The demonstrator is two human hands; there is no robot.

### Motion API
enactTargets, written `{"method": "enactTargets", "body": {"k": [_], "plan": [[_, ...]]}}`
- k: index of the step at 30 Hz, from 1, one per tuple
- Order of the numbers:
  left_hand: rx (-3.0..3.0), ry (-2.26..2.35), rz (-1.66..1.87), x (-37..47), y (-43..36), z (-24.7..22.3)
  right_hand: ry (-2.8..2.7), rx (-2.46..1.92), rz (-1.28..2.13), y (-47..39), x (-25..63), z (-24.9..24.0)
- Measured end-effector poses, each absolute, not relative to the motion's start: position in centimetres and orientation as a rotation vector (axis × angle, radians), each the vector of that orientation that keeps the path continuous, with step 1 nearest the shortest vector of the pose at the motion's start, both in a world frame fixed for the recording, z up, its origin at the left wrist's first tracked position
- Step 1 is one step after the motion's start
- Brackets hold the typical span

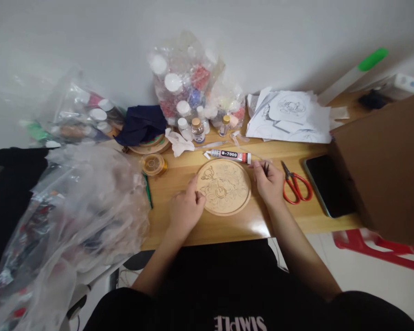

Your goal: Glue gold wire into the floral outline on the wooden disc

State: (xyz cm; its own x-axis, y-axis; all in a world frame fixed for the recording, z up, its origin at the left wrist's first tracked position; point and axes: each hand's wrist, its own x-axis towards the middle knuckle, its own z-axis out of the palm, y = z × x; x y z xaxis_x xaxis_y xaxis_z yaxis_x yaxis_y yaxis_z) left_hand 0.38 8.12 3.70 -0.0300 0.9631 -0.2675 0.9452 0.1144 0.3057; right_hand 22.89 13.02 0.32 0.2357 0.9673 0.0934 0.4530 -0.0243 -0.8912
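**L hand [188, 207] on rim of round wooden board [224, 188]; R hand [269, 183] just beside it w/ small dark item [266, 168]**

The board lay flat on the wood table [214, 232], roughly mid-view, directly in front of the person, btwn both hands. Its face had fine line drawing, w/ darker outlines upper L & a small ring nr ctr.

L hand was curled, clamped on the board's L edge, thumb over the rim. R hand was nr the R edge, thumb & fingertips drawn together on the dark item; cdn't tell what it was, nor whether that hand touched the board.

Just beyond the far rim: glue tube [229, 155], label "B-7000", lying on its side. R of R hand: red-handled scissors [297, 184], blades slightly apart, then phone [329, 186], screen dark, nr the cardboard box [386, 170].

L of L hand: green pen [147, 191] & round amber container [154, 164], nr a big plastic bag [103, 197]. Farther back: navy cloth [142, 124], crumpled tissue [178, 143], gold-capped bottle [198, 131], clear bag of jars [182, 82], & stack of papers [290, 115] w/ line drawings on R.
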Motion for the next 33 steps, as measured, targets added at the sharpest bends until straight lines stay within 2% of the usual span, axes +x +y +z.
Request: {"method": "enactTargets", "body": {"k": [9,18,25,33], "plan": [[1.886,1.89,-0.127,0.0,9.3,5.3,-1.63,-1.742,0.652,12.3,24.3,2.2],[1.907,1.809,-0.168,-0.5,9.0,5.7,-2.035,-1.798,0.536,10.5,25.8,3.7],[1.923,1.801,-0.172,-0.6,8.8,5.9,-2.179,-1.692,0.416,13.4,23.8,5.0],[1.919,1.81,-0.17,-0.6,7.9,5.7,-2.239,-1.652,0.292,17.2,22.1,3.3]]}}
